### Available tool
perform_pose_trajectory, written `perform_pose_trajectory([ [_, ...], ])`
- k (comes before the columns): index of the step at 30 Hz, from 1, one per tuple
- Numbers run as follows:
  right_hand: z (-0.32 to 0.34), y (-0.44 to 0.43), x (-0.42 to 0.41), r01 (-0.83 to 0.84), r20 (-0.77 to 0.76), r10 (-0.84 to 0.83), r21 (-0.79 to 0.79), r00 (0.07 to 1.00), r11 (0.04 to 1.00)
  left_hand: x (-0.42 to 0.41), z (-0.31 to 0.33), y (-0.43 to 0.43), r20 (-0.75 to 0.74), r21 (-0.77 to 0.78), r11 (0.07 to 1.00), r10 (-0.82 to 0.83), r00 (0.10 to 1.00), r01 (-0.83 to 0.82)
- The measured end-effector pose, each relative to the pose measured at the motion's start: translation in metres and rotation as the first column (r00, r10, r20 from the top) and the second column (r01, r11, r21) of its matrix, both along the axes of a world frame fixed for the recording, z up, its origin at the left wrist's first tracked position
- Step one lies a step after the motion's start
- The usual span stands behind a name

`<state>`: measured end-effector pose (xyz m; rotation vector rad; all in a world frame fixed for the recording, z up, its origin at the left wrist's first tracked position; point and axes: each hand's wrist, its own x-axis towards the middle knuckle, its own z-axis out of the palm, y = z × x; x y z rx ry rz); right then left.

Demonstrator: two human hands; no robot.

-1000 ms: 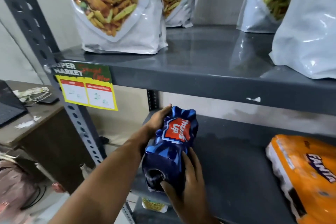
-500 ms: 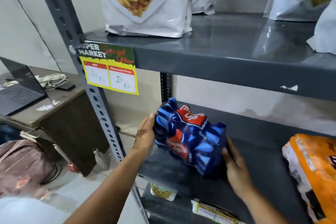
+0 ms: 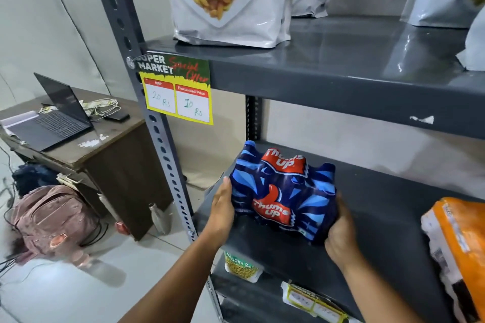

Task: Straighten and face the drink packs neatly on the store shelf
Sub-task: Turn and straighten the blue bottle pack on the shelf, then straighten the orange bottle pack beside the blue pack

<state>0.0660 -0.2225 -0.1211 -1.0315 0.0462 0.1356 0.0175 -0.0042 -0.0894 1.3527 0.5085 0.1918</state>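
On middle shelf [image 3: 388, 217], one blue drink pack [image 3: 283, 194], two hands, left [image 3: 221, 207], right [image 3: 338, 236], pressing its ends, one orange pack [image 3: 456, 244] apart

Left hand [image 3: 221, 208] and right hand [image 3: 339, 233] clasp inward, forearms extended

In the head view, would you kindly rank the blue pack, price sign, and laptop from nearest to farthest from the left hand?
1. Blue pack: pressed against the left hand, to its right.
2. Price sign: above, on the upper shelf edge.
3. Laptop: far left, on the desk.
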Motion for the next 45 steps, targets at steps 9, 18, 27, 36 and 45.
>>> perform_pose_trajectory([
  [9,-0.014,0.001,-0.021,0.013,0.028,-0.009,-0.155,1.000,0.988,-0.029,-0.009,0.007,-0.005,-0.062,0.997,0.041,0.999,-0.041],
  [18,0.050,-0.049,-0.038,0.274,0.287,-0.145,-0.480,0.947,0.833,-0.057,0.019,-0.044,0.518,0.666,0.686,-0.142,0.844,-0.293],
  [27,0.105,-0.284,-0.064,0.589,0.495,-0.320,-0.681,0.808,0.435,-0.065,0.024,-0.268,0.291,0.436,0.816,-0.528,0.798,0.380],
  [36,0.039,-0.373,-0.085,0.113,-0.142,-0.332,-0.758,0.933,0.642,-0.029,0.041,-0.386,-0.088,0.018,0.866,-0.497,0.863,0.500],
  [45,0.067,-0.332,-0.096,0.187,-0.124,-0.327,-0.613,0.937,0.768,-0.027,0.024,-0.359,0.005,-0.032,0.879,-0.477,0.879,0.476],
])
